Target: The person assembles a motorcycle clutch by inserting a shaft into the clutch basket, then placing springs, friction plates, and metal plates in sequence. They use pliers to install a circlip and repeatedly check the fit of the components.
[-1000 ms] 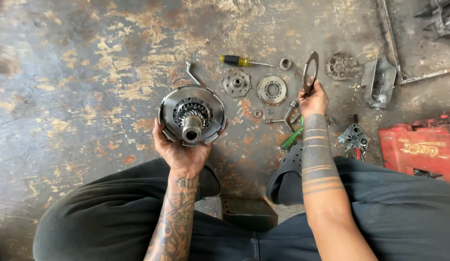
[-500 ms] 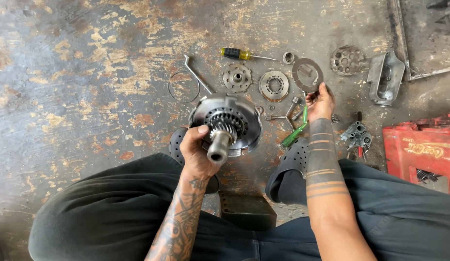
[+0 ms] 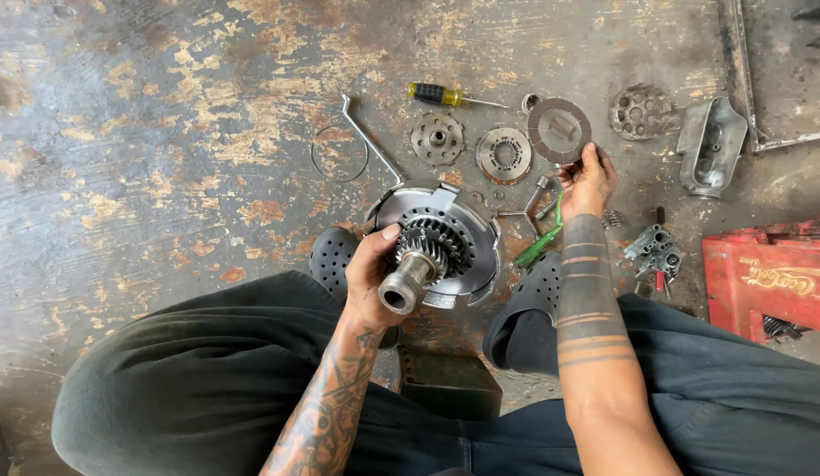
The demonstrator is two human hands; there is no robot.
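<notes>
My left hand (image 3: 371, 275) grips a round metal clutch assembly (image 3: 445, 242) with a gear and a short shaft sticking out toward me, held above the floor between my knees. My right hand (image 3: 587, 179) holds a flat brown friction disc (image 3: 559, 130) by its lower edge, its face turned toward me. Below that hand a green-handled tool (image 3: 540, 244) lies on the floor.
Spread on the stained concrete floor (image 3: 163, 132) are a yellow-handled screwdriver (image 3: 445, 95), a bent wrench (image 3: 368, 138), a wire ring (image 3: 339, 152), two round clutch parts (image 3: 437, 137) (image 3: 503, 155), a holed plate (image 3: 640, 111), a metal cover (image 3: 711, 146) and a red crate (image 3: 767, 282).
My left hand has tilted the clutch assembly so the shaft points toward me and brought it nearer the right. My right hand has lifted the friction disc and turned it face-on.
</notes>
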